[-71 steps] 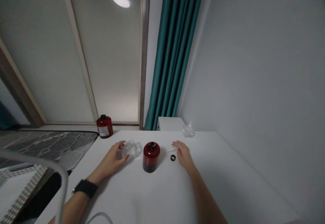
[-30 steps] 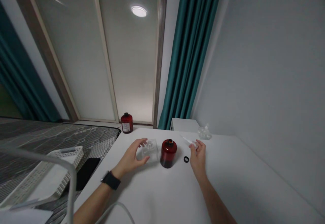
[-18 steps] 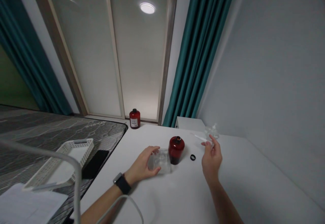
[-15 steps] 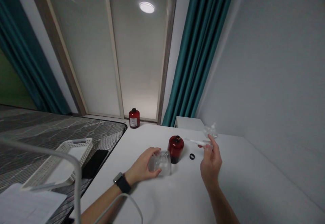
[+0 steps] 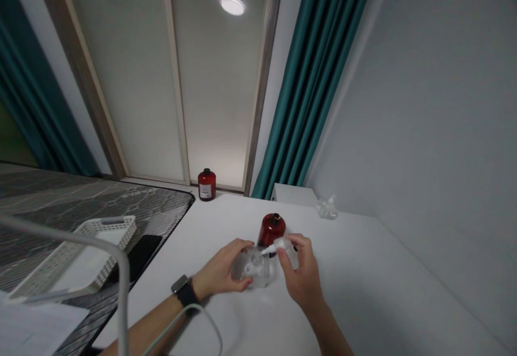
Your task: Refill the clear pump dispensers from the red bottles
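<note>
In the head view, the left hand (image 5: 222, 271) is holding a clear vessel (image 5: 260, 274) by its near side, the thumb and the other fingers grasping it from opposite edges. The vessel is sitting on or just over the white worktop (image 5: 363, 280); which one, the view is not telling. The right hand (image 5: 302, 279) is pinching a white tapered piece (image 5: 278, 246), its narrow end pointing at the vessel's upper part; whether the two are touching is unclear.

The vessel is looking like glass or rigid plastic, so it is probably handling as stiff, smooth and rather slippery, perhaps fragile; its broad sides are seeming the safest hold. The tapered piece is appearing light and is likely suiting a pinch at its wide end.

Just behind them, a glossy, translucent red bottle (image 5: 271, 228) is showing rounded shoulders and a short dark neck. A labelled red bottle (image 5: 207, 186) is standing at the far left edge, and thin, crumpled clear plastic (image 5: 327, 208) is lying farther right.
</note>
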Action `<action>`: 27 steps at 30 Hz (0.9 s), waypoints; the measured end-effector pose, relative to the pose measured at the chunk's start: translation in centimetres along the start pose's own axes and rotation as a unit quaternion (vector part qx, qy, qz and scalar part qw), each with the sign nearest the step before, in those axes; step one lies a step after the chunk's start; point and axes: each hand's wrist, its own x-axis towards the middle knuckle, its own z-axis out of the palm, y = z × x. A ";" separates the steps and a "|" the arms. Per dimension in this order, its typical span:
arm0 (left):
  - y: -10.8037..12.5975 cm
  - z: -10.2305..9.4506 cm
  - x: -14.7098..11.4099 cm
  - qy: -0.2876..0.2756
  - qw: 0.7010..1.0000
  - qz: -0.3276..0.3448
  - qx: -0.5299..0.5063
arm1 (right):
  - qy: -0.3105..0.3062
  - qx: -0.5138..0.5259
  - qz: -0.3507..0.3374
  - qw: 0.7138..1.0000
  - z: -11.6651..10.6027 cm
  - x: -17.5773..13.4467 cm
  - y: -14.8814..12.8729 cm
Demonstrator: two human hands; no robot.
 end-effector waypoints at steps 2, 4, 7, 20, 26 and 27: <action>0.2 0.2 0.1 -0.009 1.000 -0.003 -0.003 | -0.035 -0.016 -0.026 0.999 0.4 0.0 -0.5; 0.3 0.3 0.1 -0.018 1.000 -0.012 -0.010 | -0.067 -0.015 -0.036 0.997 1.2 -0.3 -0.8; 0.5 0.4 0.1 -0.027 0.999 -0.028 -0.024 | -0.081 -0.010 -0.040 0.996 2.6 -1.3 -0.5; 0.5 0.3 0.3 -0.043 0.998 -0.046 0.022 | -0.025 -0.023 -0.011 0.999 4.3 -3.7 0.9; 0.7 0.3 0.3 -0.033 0.998 -0.045 0.008 | -0.049 0.003 0.033 0.998 4.5 -4.3 0.8; 0.7 0.3 0.3 -0.033 0.998 -0.047 0.006 | -0.053 0.006 0.036 0.998 4.5 -4.4 0.7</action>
